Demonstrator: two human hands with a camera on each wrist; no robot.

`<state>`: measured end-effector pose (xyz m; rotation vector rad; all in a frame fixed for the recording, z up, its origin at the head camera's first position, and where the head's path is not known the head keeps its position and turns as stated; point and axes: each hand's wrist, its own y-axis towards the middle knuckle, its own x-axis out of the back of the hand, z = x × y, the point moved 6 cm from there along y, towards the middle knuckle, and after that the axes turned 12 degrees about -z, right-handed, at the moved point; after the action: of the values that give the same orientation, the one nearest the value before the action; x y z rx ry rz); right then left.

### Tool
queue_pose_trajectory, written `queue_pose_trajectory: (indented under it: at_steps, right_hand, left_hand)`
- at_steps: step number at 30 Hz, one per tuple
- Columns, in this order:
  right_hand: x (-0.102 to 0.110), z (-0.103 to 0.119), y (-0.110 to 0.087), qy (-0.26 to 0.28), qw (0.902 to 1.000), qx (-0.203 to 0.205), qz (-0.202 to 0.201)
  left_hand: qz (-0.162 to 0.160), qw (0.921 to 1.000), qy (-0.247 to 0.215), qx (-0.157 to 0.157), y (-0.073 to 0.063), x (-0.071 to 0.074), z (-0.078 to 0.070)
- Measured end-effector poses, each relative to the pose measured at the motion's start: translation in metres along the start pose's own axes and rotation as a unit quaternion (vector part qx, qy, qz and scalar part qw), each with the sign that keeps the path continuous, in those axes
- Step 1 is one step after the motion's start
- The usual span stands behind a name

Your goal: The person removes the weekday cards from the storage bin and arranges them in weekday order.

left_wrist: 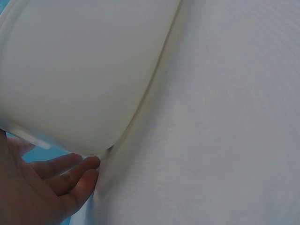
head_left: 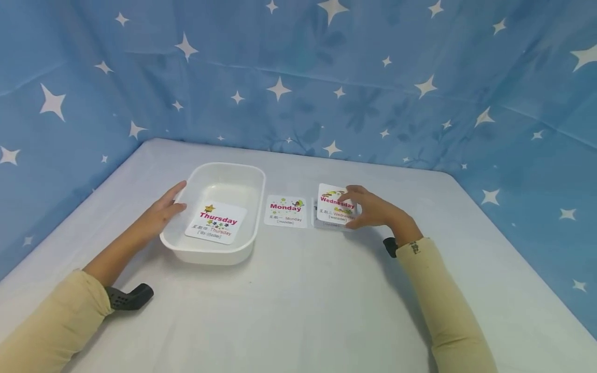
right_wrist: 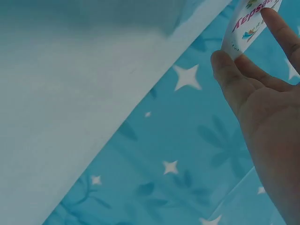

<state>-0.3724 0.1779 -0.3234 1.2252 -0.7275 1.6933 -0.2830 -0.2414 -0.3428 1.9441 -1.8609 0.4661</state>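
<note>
On the left of the table, my left hand (head_left: 160, 212) holds the left side of a white plastic tub (head_left: 212, 254), its thumb at the rim. In the left wrist view, the fingers (left_wrist: 75, 180) lie along the tub's outer wall (left_wrist: 84, 84). Inside the tub lies a Thursday card (head_left: 216, 223). Between my right thumb and fingers I pinch a Wednesday card (head_left: 328, 207); the right hand (head_left: 373, 208) holds it over another card (head_left: 322, 225), mostly covered and its word hidden. In the right wrist view, the Wednesday card (right_wrist: 251, 26) stands tilted in the fingertips.
A Monday card (head_left: 286, 211) lies flat between the tub and the covered card. White cloth (head_left: 289, 311) covers the table. Behind and along the sides hangs a blue curtain (head_left: 298, 119) with white stars. Each wrist carries a black device (head_left: 130, 297).
</note>
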Motion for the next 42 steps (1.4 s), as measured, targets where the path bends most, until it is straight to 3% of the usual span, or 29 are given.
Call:
queue_pose_trajectory:
  at_steps: [5,13,18,31,42]
  right_hand:
    - [0.007,-0.025,-0.009,-0.004,0.9997,-0.023,-0.005]
    - [0.012,-0.07,-0.033,0.013,0.9969,-0.075,0.022]
    - [0.014,-0.087,-0.041,0.029,0.9952,-0.09,0.026]
    - [0.011,-0.087,-0.046,0.031,0.9955,-0.073,0.052]
    - [0.006,-0.087,-0.044,0.041,0.9917,-0.09,0.082]
  left_hand:
    - [-0.004,1.0,0.001,-0.002,-0.003,0.002,-0.002]
    - [0.0,1.0,0.006,0.003,-0.002,0.0,0.001]
    - [-0.005,0.9999,0.009,0.003,-0.001,0.0,0.003]
    - [-0.003,1.0,0.003,0.001,0.0,0.0,0.002]
    - [-0.004,1.0,0.006,0.004,0.001,-0.001,0.004]
